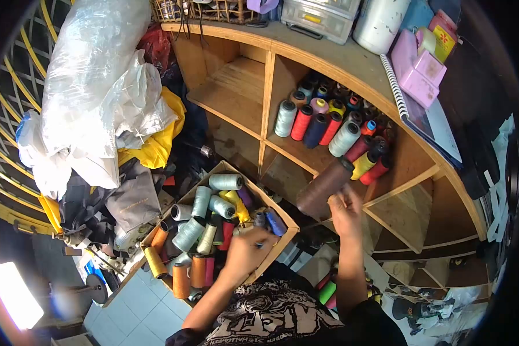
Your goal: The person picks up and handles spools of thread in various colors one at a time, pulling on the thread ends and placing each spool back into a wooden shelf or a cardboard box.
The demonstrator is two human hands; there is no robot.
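A large dark brown thread cone (327,185) is tilted in front of the shelf, and my right hand (346,212) is closed on its near side. My left hand (249,252) is curled down among the spools in the right part of an open cardboard box (278,252); what its fingers hold is hidden. Around it lie a blue spool (275,222), a yellow spool (236,206) and a red spool (227,235). Several pale green spools (188,234) and orange spools (181,281) fill the rest of the box.
Behind the brown cone, a wooden shelf unit (266,104) holds rows of thread cones, including a red cone (301,122). On its top stand plastic drawers (319,20), a white bottle (380,26) and a spiral notebook (424,118). Plastic-wrapped bundles (92,75) crowd the left.
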